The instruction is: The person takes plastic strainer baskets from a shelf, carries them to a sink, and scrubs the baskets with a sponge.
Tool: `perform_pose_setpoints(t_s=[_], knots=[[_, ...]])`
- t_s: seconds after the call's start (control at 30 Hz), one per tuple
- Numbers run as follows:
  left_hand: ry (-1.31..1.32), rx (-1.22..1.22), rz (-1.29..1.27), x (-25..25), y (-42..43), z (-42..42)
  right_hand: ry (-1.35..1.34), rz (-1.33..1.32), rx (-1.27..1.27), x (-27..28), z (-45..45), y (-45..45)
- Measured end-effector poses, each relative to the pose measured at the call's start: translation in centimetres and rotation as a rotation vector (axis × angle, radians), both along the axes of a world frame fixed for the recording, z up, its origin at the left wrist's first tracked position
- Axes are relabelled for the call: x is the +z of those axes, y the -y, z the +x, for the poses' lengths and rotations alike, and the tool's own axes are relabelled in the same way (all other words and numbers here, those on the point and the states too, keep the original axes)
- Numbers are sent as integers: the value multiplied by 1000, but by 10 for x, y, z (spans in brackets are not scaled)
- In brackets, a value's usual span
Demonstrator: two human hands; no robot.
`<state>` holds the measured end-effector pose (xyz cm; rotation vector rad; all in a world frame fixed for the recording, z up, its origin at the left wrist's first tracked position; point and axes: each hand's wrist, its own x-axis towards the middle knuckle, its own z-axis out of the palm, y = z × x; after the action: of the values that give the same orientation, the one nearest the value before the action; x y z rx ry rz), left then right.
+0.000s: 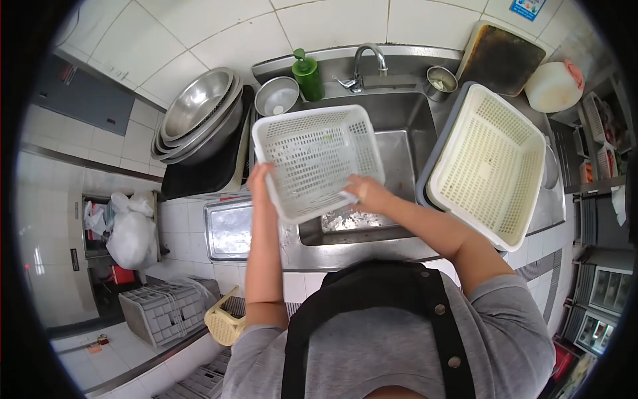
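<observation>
A white perforated plastic basket is held tilted over the left part of the steel sink. My left hand grips the basket's left rim, its fingers partly hidden. At the basket's lower right, my right hand is closed on something small and whitish that I cannot make out, against or near the basket wall. Wet specks lie on the sink bottom below. To the right, a cream perforated basket rests on a grey tub.
Behind the sink stand a green pump bottle, a faucet, a small steel bowl and a metal cup. Stacked steel bowls are at the left, above a metal tray. A blackened pan leans back right.
</observation>
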<state>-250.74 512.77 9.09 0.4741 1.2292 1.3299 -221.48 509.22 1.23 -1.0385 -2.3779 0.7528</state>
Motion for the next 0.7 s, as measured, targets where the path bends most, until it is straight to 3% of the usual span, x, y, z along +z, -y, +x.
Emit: perform_pose_setpoints(t_s=[0.03, 0.1, 0.2, 0.27, 0.33, 0.4, 0.47, 0.57, 0.6, 0.7], knots=[[40, -65, -35, -4, -13, -19, 104, -62, -19, -15, 13, -8], [115, -194, -103, -2, -32, -43, 30, -45, -96, 8, 12, 0], [345, -80, 159, 28, -27, -36, -159, -47, -229, 11, 0, 19], [388, -57, 309, 8, -6, 2, -260, -57, -287, 14, -12, 25], [267, 12, 173, -28, 26, 74, -310, -86, -303, 27, -29, 35], [-480, -15, 403, -49, 54, 124, -349, -154, -348, 20, -40, 44], [-324, 57, 386, -54, 53, 129, -345, -222, -353, 18, -41, 51], [-247, 117, 451, -54, 44, 123, -233, -87, -93, 29, -26, 53], [-252, 93, 476, -52, 38, 115, -30, 7, 64, 37, -17, 49], [-262, 36, 498, -28, 34, 99, 38, 49, -30, -11, 4, 28]])
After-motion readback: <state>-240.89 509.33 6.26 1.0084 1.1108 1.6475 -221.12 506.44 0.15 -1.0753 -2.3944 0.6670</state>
